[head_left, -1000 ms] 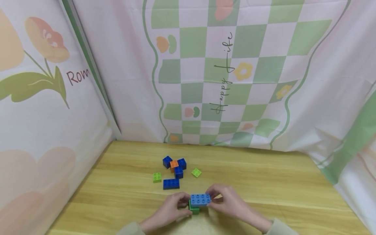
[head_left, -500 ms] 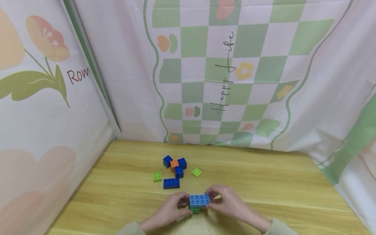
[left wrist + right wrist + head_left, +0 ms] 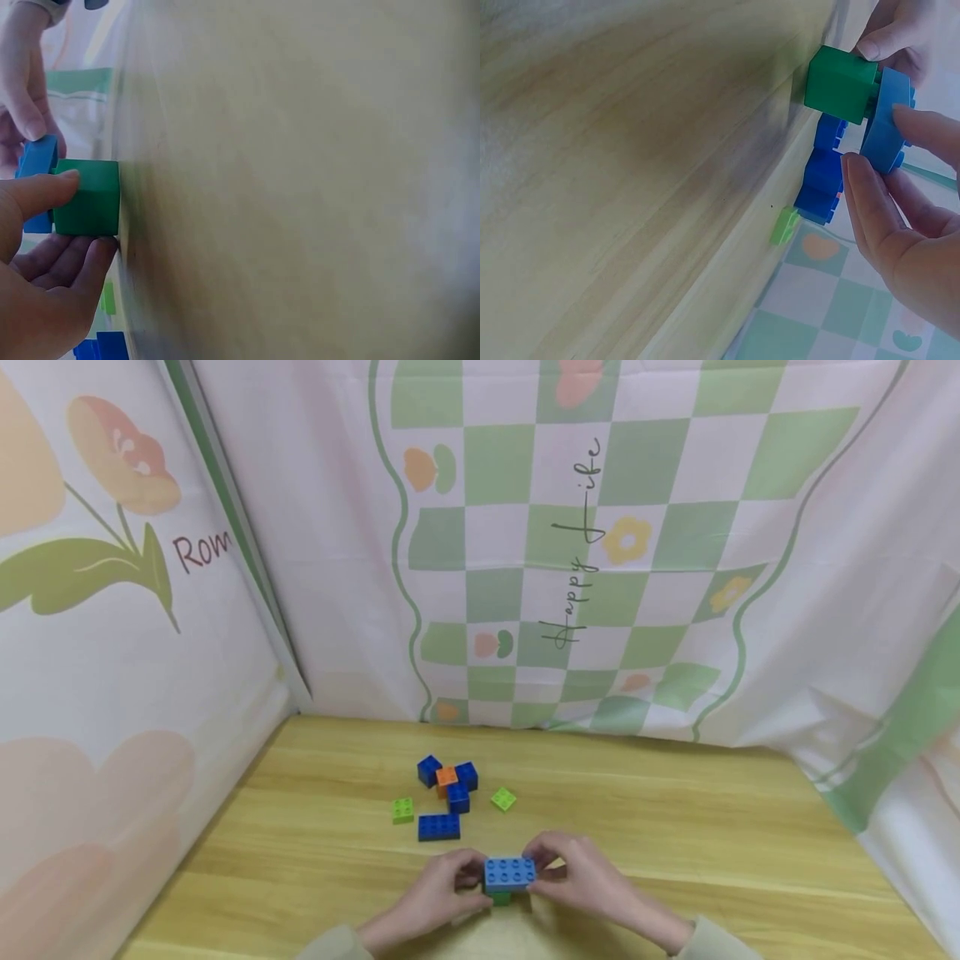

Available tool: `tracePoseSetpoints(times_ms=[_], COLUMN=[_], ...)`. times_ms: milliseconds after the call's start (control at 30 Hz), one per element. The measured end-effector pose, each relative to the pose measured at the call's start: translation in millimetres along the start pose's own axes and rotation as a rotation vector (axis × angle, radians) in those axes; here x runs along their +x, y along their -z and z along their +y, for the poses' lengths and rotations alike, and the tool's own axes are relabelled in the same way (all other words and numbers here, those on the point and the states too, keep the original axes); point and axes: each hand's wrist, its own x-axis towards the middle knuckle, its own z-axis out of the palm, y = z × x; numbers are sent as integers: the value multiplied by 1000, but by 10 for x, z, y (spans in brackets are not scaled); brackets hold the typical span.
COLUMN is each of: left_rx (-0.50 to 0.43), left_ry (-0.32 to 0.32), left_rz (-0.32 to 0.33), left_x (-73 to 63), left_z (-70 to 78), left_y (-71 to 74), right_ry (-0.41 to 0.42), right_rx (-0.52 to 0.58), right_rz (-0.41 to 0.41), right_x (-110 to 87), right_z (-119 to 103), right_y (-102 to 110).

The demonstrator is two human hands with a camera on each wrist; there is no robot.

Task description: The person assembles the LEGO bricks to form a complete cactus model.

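Observation:
My left hand point(image 3: 444, 887) grips a green brick point(image 3: 88, 196) between thumb and fingers, low on the table. A light blue eight-stud brick point(image 3: 510, 873) lies over its top, covering most of it from the head view. My right hand point(image 3: 579, 870) pinches the blue brick's right end, which sticks out past the green one. From the right wrist view, green studs show in a narrow gap under the blue brick, which is slightly tilted; I cannot tell whether they are pressed together anywhere.
Beyond the hands on the wooden table point(image 3: 675, 810) lie a dark blue long brick point(image 3: 438, 827), an orange brick point(image 3: 447, 777) among several dark blue bricks point(image 3: 458, 797), and lime bricks at left point(image 3: 402, 810) and right point(image 3: 503, 799). A patterned curtain point(image 3: 495, 543) borders the back.
The light blue brick has shifted slightly left and toward me, over the green brick, so less green shows. The left hand has barely moved; the loose bricks lie unchanged.

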Motion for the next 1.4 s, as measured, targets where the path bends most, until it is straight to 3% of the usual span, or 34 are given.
tracePoseSetpoints(times_ms=[733, 933, 1400], left_rx=[-34, -34, -7], left_ry=[-49, -48, -8], left_rz=[-14, -12, -4], left_x=[15, 5, 20], left_z=[-28, -18, -30], left_y=[5, -4, -1], right_ry=[38, 3, 61], right_rx=[-6, 34, 58], right_rz=[-1, -18, 0], right_x=[13, 26, 35], right_z=[-3, -4, -2], right_y=[-13, -69, -139])
